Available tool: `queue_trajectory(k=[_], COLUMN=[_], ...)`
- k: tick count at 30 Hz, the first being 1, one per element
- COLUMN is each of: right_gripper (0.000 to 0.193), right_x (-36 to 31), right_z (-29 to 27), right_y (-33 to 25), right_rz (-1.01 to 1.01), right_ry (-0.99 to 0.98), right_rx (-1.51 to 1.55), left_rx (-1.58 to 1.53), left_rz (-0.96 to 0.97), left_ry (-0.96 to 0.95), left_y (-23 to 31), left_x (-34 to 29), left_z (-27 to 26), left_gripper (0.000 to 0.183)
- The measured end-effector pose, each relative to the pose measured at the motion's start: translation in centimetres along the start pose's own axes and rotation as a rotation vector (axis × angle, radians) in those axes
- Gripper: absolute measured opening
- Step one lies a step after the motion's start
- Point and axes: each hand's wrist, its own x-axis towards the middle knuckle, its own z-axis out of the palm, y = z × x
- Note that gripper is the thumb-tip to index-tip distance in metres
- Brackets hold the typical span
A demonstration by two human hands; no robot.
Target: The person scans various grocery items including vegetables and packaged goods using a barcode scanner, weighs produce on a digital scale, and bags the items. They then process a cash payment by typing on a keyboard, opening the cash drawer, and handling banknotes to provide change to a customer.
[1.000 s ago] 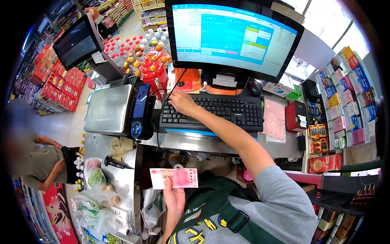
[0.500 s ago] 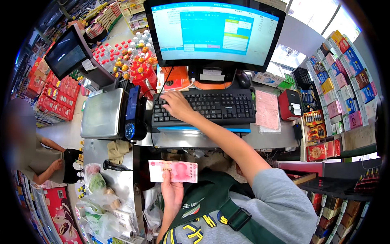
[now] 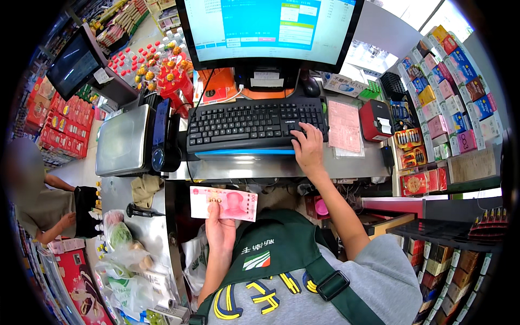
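My left hand [image 3: 220,230] is closed on a pink banknote [image 3: 236,203], pinching its lower edge with the thumb on top. The note is held flat, face up, in front of the counter's near edge. My right hand [image 3: 310,147] rests at the right end of a black keyboard [image 3: 233,123], fingers apart over the number keys and holding nothing. Behind the keyboard stands a large monitor [image 3: 260,32] with a blue and white screen. To the right of the keyboard lies a pink printed sheet [image 3: 344,125]. A black mouse [image 3: 310,86] sits beyond the keyboard's right part.
Left of the keyboard are a metal-topped scale [image 3: 123,138] and a red tub of wrapped lollipops [image 3: 174,86]. Plastic bags of produce [image 3: 120,238] lie on the side counter. A person [image 3: 46,208] stands beyond it. Open below my right arm is a drawer [image 3: 390,230].
My right hand has moved from the keyboard's left end to its right end. The view has shifted slightly. My left hand still holds the banknote.
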Motion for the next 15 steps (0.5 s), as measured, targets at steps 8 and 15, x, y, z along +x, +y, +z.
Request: queue_trajectory(k=[8,15], right_gripper=[0.028,0.031], right_x=[-0.6,-3.4], right_z=[-0.4,-1.1], right_y=[3.4,8.7], right_rz=[0.097,0.36], right_ry=[0.076,0.008], right_rx=[-0.034,0.118], left_rx=[-0.039,-0.031], left_rz=[0.02,0.031], left_ry=[-0.005,-0.002], left_y=[-0.5,-0.7], left_x=[-0.2,-0.3], left_z=[-1.2,-1.2], left_gripper=[0.034,0.033])
